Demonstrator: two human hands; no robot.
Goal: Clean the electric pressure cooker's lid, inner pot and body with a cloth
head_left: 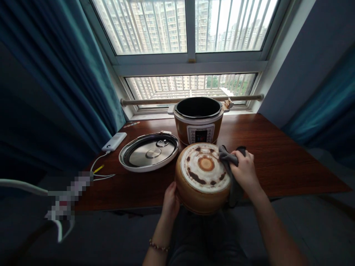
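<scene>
My left hand (170,201) grips the lower left side of a round gold inner pot (203,179), held upturned at the table's near edge with its stained, burnt bottom facing up. My right hand (244,170) presses a dark grey cloth (229,162) against the pot's right rim; part of the cloth hangs down beside the pot. Behind the pot stands the gold cooker body (198,120), open and dark inside, its control panel facing me.
The cooker's lid (149,151) lies upside down on the wooden table (277,159), left of the pot. A white power bank (114,141) with cables sits at the far left. Window and wooden rail run behind; teal curtains hang on both sides.
</scene>
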